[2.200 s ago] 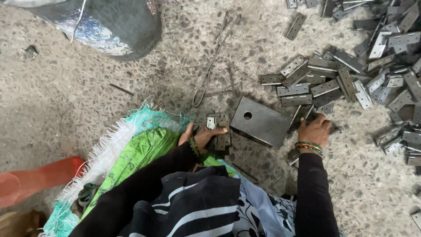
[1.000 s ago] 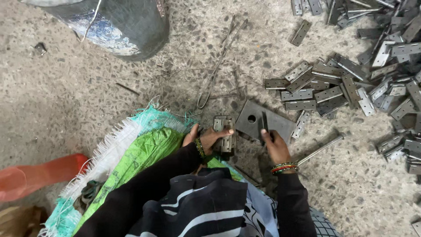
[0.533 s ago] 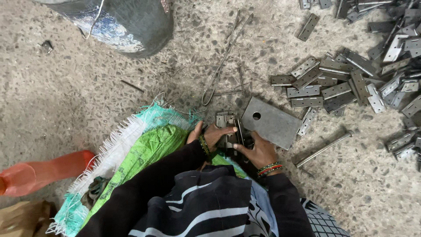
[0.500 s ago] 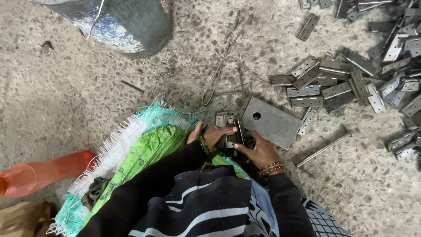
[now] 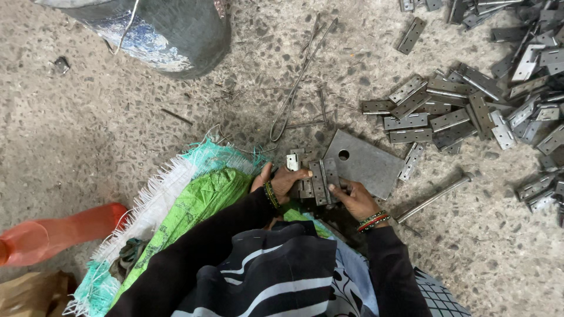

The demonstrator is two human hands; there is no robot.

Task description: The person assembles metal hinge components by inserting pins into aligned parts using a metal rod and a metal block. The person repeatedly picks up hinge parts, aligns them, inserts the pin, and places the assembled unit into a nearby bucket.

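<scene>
Though half-hidden — fingers seemingly pinching hinge

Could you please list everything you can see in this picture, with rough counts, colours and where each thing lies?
hinge: one, grey, held in both hands
flat plate: one, grey, with a hole, on the floor beyond the hands
loose hinges: many, grey, heaped upper right
rod: one, grey, right of the plate
bent wire: one, top centre
drum: one, dark, top left
woven sack: one, green, under the left arm
left hand: on the hinge
right hand: on the hinge
</scene>
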